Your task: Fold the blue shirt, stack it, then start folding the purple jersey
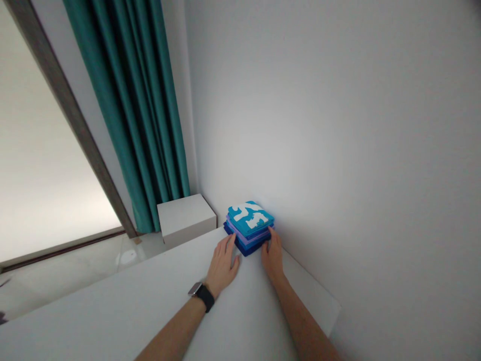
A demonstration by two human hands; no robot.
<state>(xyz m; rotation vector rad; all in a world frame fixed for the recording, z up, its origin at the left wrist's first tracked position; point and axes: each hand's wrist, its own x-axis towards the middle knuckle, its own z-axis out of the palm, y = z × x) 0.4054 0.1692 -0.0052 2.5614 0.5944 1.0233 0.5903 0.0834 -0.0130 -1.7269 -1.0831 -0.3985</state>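
- Folded stack (251, 228), blue and purple, white-patterned top: centre of frame, slightly low, on white table (124, 306).
- Left hand (222, 264): fingers loosely spread, at stack's left side.
- Right hand (272, 254): loosely curved, fingertips at its right side.
- Green curtain (141, 115): upper left.

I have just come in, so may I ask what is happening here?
A person's left hand and right hand are at opposite sides of a stack of folded cloth, seemingly touching it. The stack sits on a white tabletop by the wall, with a turquoise, white-patterned piece on top.
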